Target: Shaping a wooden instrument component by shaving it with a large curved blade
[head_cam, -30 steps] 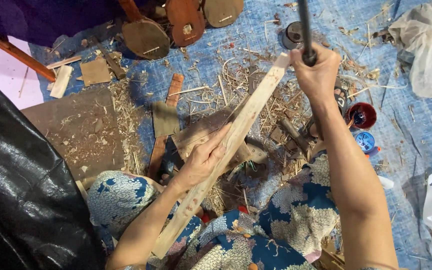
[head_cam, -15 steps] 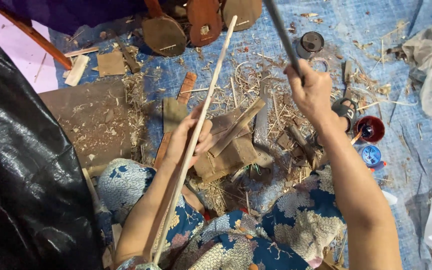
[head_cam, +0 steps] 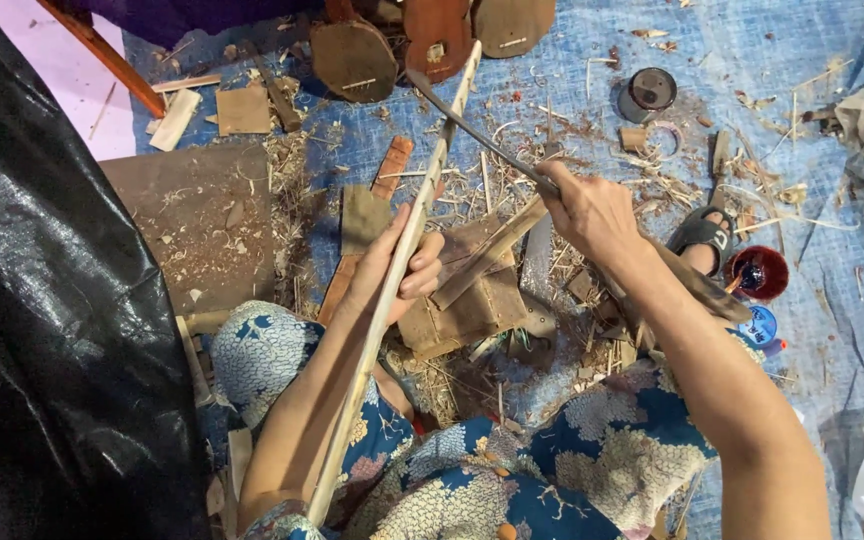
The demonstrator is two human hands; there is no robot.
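Head view, stick: I see a long pale wooden stick [head_cam: 392, 290] running from my lap, bottom left, up and away to its far tip near the brown instrument bodies [head_cam: 432, 35] at the top edge of the blue tarp [head_cam: 572, 60].
Left hand: my left hand [head_cam: 397, 265] is wrapped around the stick at mid-length, fingers closed on it.
Right hand: my right hand [head_cam: 592, 210] lies right of the stick, fingers clamped on the handle of a long dark blade [head_cam: 477, 135].
Key relation: the blade slants up-left and meets the stick near its far end, well beyond the left hand.
Hard to tell: I cannot make out the exact contact point; the stick's near end is cut off by the frame; wood shavings [head_cam: 512, 190] clutter the tarp.
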